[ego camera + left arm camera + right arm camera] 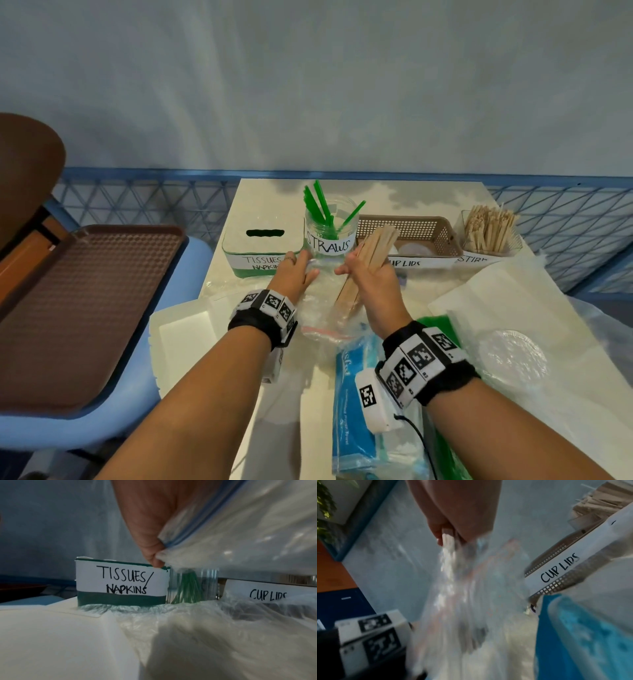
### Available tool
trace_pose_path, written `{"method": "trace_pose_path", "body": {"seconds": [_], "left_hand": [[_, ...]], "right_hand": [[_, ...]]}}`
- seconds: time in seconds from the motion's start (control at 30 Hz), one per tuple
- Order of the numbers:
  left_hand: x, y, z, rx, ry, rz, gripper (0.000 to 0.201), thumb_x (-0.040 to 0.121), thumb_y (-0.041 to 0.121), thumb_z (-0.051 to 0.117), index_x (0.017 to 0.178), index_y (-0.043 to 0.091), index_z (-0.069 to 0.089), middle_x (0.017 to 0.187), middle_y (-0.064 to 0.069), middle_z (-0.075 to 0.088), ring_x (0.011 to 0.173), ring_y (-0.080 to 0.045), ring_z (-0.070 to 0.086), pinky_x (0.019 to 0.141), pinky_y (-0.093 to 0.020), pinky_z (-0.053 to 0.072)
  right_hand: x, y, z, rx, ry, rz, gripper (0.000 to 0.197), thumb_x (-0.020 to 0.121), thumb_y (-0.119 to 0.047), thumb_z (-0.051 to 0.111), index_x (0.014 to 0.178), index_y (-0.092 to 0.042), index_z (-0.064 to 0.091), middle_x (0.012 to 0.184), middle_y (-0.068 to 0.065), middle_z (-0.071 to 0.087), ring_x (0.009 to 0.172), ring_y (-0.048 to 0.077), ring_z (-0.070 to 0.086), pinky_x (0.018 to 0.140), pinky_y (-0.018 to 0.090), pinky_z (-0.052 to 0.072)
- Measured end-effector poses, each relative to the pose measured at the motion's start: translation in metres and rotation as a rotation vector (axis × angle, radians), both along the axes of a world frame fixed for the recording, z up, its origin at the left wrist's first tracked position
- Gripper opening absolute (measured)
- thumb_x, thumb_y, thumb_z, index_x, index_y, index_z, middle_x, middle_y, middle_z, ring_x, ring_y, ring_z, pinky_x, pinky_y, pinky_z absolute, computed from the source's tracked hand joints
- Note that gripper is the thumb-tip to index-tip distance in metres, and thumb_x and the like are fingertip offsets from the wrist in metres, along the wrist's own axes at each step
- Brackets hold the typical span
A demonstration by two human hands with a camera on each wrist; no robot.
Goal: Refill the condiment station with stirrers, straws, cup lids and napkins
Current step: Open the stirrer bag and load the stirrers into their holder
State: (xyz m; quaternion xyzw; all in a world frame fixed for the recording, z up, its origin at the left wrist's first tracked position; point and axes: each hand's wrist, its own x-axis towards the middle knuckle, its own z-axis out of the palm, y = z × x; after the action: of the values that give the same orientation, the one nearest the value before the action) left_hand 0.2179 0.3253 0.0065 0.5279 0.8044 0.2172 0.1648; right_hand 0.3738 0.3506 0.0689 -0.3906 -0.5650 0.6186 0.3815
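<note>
My right hand (354, 269) grips a bundle of wooden stirrers (375, 248); their lower ends still sit inside a clear zip bag (325, 308). In the right wrist view the stirrers (448, 535) show between the curled fingers, with the bag (467, 588) blurred below. My left hand (301, 265) pinches the bag's mouth, and the left wrist view shows its fingers (154, 555) on the blue zip strip (185, 534). Behind stand the tissues/napkins box (262, 246), the straws jar (330, 226), the cup lids basket (407, 236) and the stirrers holder (489, 233).
A blue napkin pack (356, 394), a bag of clear lids (513, 356), green straws in plastic (438, 329) and white paper (496, 298) crowd the near table. A white tray (185, 329) lies at the left edge. A brown tray (85, 301) rests on a blue chair.
</note>
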Motion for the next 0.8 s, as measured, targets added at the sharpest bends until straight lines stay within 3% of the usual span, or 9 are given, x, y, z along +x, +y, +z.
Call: {"method": "trace_pose_path", "body": {"seconds": [0.07, 0.17, 0.3, 0.37, 0.47, 0.53, 0.63, 0.7, 0.8], "left_hand": [[-0.002, -0.001, -0.007, -0.028, 0.064, -0.007, 0.041, 0.096, 0.028, 0.045, 0.131, 0.008, 0.041, 0.123, -0.019, 0.042, 0.114, -0.034, 0.045, 0.095, -0.035, 0.037], [-0.004, -0.002, -0.019, -0.091, 0.113, 0.028, 0.044, 0.095, 0.033, 0.044, 0.132, 0.009, 0.039, 0.129, -0.018, 0.039, 0.119, -0.033, 0.039, 0.1, -0.036, 0.032], [0.003, -0.003, -0.014, -0.185, 0.245, 0.076, 0.057, 0.094, 0.047, 0.04, 0.139, 0.013, 0.032, 0.141, -0.014, 0.032, 0.127, -0.03, 0.032, 0.105, -0.035, 0.028], [0.011, -0.004, 0.005, -0.076, 0.241, 0.05, 0.063, 0.092, 0.053, 0.031, 0.14, 0.012, 0.031, 0.143, -0.011, 0.031, 0.129, -0.028, 0.029, 0.106, -0.034, 0.026], [0.03, -0.003, 0.055, 0.307, 0.014, 0.085, 0.05, 0.097, 0.039, 0.028, 0.135, 0.008, 0.038, 0.132, -0.012, 0.044, 0.122, -0.023, 0.037, 0.1, -0.031, 0.032], [0.048, 0.001, 0.092, 0.437, -0.177, 0.123, 0.036, 0.1, 0.027, 0.029, 0.124, 0.007, 0.047, 0.116, -0.013, 0.055, 0.106, -0.023, 0.051, 0.089, -0.032, 0.039], [0.08, 0.008, 0.133, 0.34, -0.601, 0.09, 0.039, 0.101, 0.032, 0.023, 0.102, 0.008, 0.054, 0.093, -0.009, 0.056, 0.084, -0.021, 0.054, 0.077, -0.036, 0.047], [0.099, 0.011, 0.142, 0.201, -0.887, 0.092, 0.045, 0.1, 0.04, 0.021, 0.1, 0.007, 0.051, 0.091, -0.011, 0.055, 0.079, -0.021, 0.056, 0.071, -0.034, 0.051], [0.123, 0.016, 0.14, 0.008, -1.229, 0.11, 0.046, 0.101, 0.04, 0.02, 0.108, 0.004, 0.048, 0.088, -0.015, 0.057, 0.072, -0.026, 0.062, 0.064, -0.034, 0.056]], "right_hand": [[0.004, 0.005, 0.009, 0.004, 0.061, -0.053, 0.03, 0.091, -0.02, 0.056, 0.061, -0.021, 0.06, 0.078, 0.011, 0.059, 0.086, 0.028, 0.058, 0.083, 0.035, 0.047], [0.009, 0.015, 0.021, -0.052, 0.122, -0.096, 0.044, 0.092, -0.021, 0.053, 0.048, -0.022, 0.057, 0.063, 0.006, 0.054, 0.072, 0.023, 0.054, 0.08, 0.041, 0.047], [0.017, 0.029, 0.035, -0.115, 0.195, -0.116, 0.032, 0.092, -0.018, 0.051, 0.059, -0.017, 0.053, 0.056, 0.0, 0.052, 0.052, 0.011, 0.055, 0.069, 0.037, 0.048], [0.023, 0.033, 0.045, -0.105, 0.208, -0.127, 0.028, 0.093, -0.017, 0.05, 0.064, -0.015, 0.052, 0.057, -0.002, 0.052, 0.049, 0.004, 0.055, 0.069, 0.033, 0.05], [0.03, 0.04, 0.061, -0.063, 0.22, -0.136, 0.024, 0.094, -0.021, 0.05, 0.07, -0.017, 0.053, 0.059, -0.003, 0.051, 0.053, 0.005, 0.053, 0.071, 0.029, 0.049], [0.035, 0.045, 0.074, -0.024, 0.266, -0.138, 0.016, 0.094, -0.018, 0.051, 0.078, -0.018, 0.052, 0.056, -0.005, 0.051, 0.053, 0.007, 0.051, 0.065, 0.026, 0.047], [0.044, 0.05, 0.093, 0.094, 0.314, -0.115, 0.011, 0.094, -0.017, 0.051, 0.083, -0.018, 0.05, 0.057, -0.006, 0.05, 0.054, 0.009, 0.049, 0.061, 0.026, 0.046], [0.052, 0.052, 0.106, 0.17, 0.327, -0.089, 0.009, 0.094, -0.017, 0.051, 0.085, -0.018, 0.05, 0.061, -0.003, 0.05, 0.055, 0.01, 0.049, 0.059, 0.025, 0.046], [0.061, 0.054, 0.116, 0.295, 0.294, -0.064, 0.006, 0.094, -0.016, 0.052, 0.088, -0.017, 0.051, 0.063, -0.001, 0.051, 0.054, 0.009, 0.05, 0.057, 0.023, 0.046]]}}
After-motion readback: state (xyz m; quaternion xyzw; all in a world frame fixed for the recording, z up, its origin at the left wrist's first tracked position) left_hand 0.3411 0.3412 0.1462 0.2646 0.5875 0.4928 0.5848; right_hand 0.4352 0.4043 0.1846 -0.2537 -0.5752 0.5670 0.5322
